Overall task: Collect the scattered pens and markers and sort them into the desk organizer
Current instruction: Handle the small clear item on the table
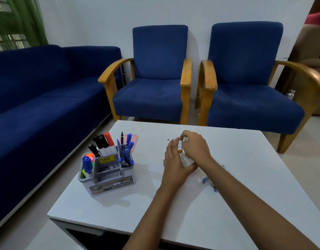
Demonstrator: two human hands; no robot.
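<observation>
The desk organizer stands at the left of the table, already holding markers and pens upright. In the middle, the left hand and the right hand meet around an orange-tipped marker, fingers curled on it, probably to gather it. A blue pen lies beside the right forearm.

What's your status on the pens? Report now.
Right hand pinches marker, left hand alongside. Organizer part-filled. Blue pen loose on table.
</observation>
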